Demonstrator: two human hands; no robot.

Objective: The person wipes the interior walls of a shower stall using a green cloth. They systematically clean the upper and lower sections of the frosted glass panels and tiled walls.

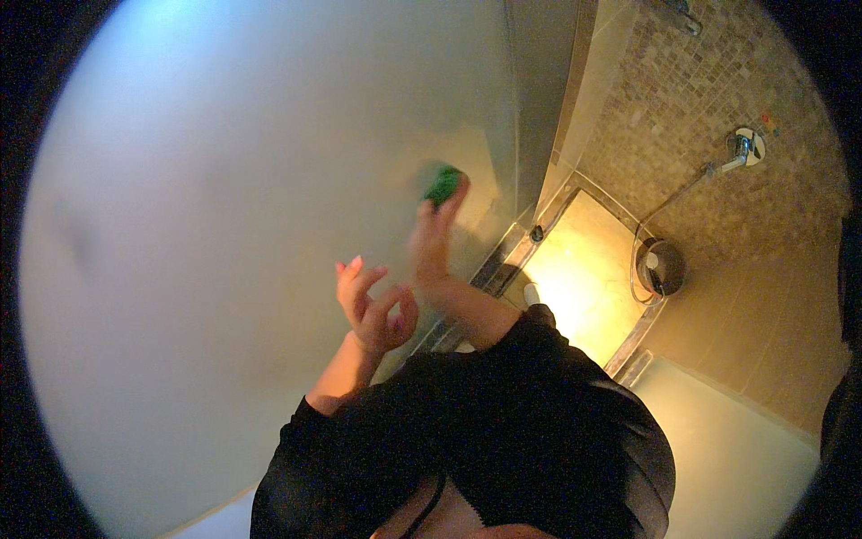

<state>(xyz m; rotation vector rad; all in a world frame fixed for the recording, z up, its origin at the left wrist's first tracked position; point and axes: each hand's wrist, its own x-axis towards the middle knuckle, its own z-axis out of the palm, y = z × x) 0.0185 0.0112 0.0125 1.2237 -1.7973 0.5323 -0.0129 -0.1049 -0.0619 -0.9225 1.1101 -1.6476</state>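
Observation:
A green scouring pad (443,186) is in my right hand (433,238), with the fingers bent over it and slightly blurred. The pad lies against a large frosted glass panel (224,225), or so close that I cannot tell any gap. My left hand (375,310) is lifted in front of the same panel, lower and to the left of the right one. Its fingers are loosely bent and apart, and nothing is in them. Black sleeves cover both upper arms.
On the right, a tiled wall (691,117) carries a chrome shower tap (742,149). From it a hose (669,199) runs down to a dark bucket (672,268) on the brightly lit floor (584,269). A stone kerb (498,260) edges the shower, and a small black object (537,234) sits near its corner.

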